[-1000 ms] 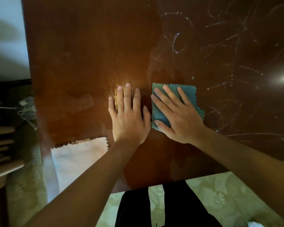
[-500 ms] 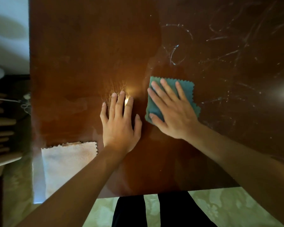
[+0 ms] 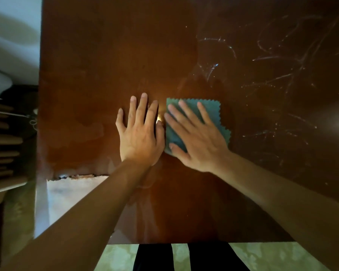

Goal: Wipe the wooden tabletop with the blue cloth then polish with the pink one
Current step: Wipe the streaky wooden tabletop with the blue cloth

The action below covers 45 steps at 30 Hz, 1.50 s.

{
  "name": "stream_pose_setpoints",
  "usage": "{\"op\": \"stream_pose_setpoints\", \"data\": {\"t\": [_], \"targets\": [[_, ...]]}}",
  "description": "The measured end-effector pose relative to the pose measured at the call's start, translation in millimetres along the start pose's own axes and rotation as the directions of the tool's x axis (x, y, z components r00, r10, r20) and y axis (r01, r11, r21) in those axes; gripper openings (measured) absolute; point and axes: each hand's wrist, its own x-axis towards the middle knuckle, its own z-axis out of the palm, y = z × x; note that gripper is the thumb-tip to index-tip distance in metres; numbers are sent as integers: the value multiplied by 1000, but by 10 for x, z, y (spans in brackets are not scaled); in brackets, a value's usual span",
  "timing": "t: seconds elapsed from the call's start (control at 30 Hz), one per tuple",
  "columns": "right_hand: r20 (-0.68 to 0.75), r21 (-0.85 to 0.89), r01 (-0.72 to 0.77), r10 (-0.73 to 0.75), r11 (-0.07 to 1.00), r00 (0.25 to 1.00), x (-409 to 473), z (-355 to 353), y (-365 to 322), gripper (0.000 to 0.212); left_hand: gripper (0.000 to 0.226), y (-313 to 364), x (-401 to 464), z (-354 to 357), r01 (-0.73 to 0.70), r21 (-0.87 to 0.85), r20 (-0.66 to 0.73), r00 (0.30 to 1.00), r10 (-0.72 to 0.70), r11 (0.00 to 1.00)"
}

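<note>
Blue cloth (image 3: 213, 112) lies flat under right hand (image 3: 198, 141), beside left hand (image 3: 139, 139).

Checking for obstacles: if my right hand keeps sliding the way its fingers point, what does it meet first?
Nothing, apparently: beyond the right hand and blue cloth lies only bare, smeared tabletop up to the picture's edge.

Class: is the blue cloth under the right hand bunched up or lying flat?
Flat: the blue zigzag-edged cloth lies spread on the wooden tabletop, pressed by the right hand.
</note>
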Motion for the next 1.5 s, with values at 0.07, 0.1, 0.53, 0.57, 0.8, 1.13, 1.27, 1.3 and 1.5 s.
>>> {"op": "stream_pose_setpoints", "data": {"t": [0.07,0.1,0.53,0.57,0.8,1.13,1.27,1.3,1.5], "targets": [[-5,30,47,-47,998,999,-44,25,-69,73,56,4,4,-14,1,-2,-1,1000,-1,1000],[0,31,67,-67,997,998,-12,19,-38,73,56,6,8,-21,-1,-1,1,1000,1,1000],[-33,-20,-88,87,996,996,391,-53,207,74,54,6,7,-6,-3,-31,-8,1000,3,1000],[-23,-20,-61,60,998,998,270,-29,134,74,54,4,7,-5,-3,-32,-10,1000,2,999],[12,30,-22,22,999,1000,429,-175,518,75,52,8,15,-1,2,-37,-34,999,-3,999],[3,14,-92,92,996,996,470,-158,433,76,51,19,19,-11,16,-39,-41,999,-18,999],[8,47,-24,24,999,1000,288,-90,335,75,46,36,159,-87,18,-56,-107,994,-24,998],[12,46,-11,11,999,1000,309,-94,369,75,45,51,250,-111,12,-49,-116,993,-17,999],[33,13,-107,106,994,994,831,-270,1009,76,56,221,988,-137,-41,-41,5,999,41,998]]}}
